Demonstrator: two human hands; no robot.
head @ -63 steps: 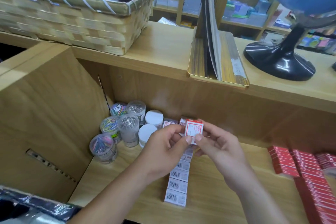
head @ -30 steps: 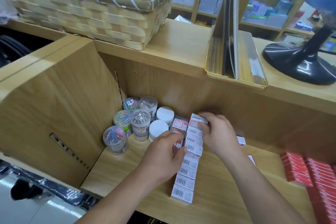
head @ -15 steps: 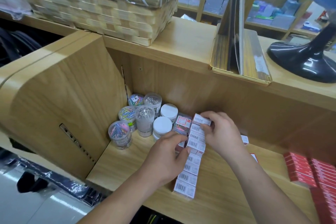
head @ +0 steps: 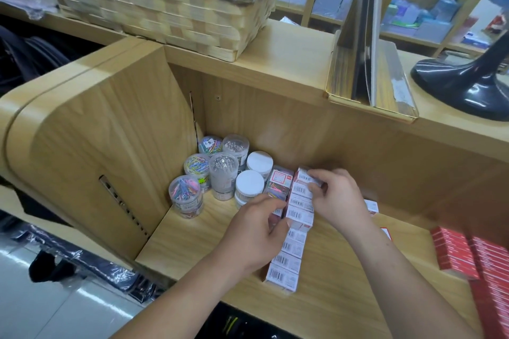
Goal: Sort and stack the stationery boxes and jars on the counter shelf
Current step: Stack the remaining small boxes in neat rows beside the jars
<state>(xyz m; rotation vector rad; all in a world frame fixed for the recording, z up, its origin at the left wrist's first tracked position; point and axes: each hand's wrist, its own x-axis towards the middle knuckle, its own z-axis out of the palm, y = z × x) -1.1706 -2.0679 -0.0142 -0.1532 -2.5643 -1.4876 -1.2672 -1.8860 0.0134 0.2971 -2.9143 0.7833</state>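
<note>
A row of small white boxes with barcodes [head: 289, 253] runs front to back on the wooden counter shelf [head: 192, 245]. My right hand [head: 338, 198] pinches the small box at the far end of the row [head: 304, 177]. My left hand [head: 253, 234] rests against the left side of the row, its thumb and fingers curled round the middle boxes. Left of the row stand several clear jars of coloured and metal clips [head: 187, 195] and two white-lidded jars [head: 249, 186]. A clear box of clips with a red label [head: 279, 183] sits between jars and row.
Red boxes [head: 468, 256] are stacked at the right of the shelf. More small white boxes [head: 371, 205] lie behind my right wrist. On the counter above stand a woven basket [head: 170, 8], an upright sign holder [head: 369, 63] and a globe's black base [head: 465, 85].
Two seconds ago both hands held one small box above the row. That box now sits at the far end of the row, with both hands on the row. The camera has shifted.
</note>
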